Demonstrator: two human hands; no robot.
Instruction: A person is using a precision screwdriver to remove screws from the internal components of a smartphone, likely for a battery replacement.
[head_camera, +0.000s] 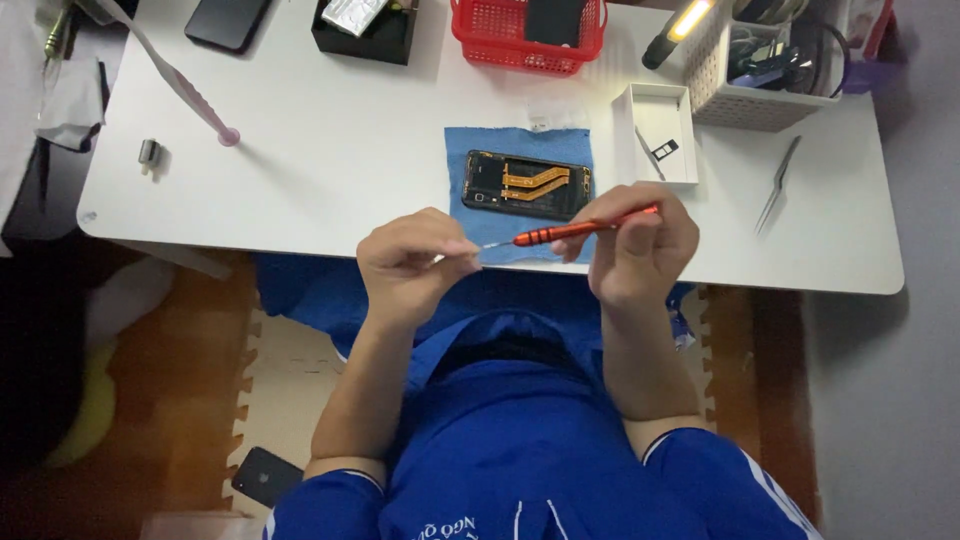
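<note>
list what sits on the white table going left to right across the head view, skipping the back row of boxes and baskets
small grey metal part → pink-tipped strap → opened phone on the blue cloth → white tray → tweezers

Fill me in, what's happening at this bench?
A person in a blue shirt holds an orange screwdriver in the right hand, while the left hand pinches at its tip. An opened phone lies on a blue cloth on the white table, untouched. Tweezers and a small white tray sit alongside.
</note>
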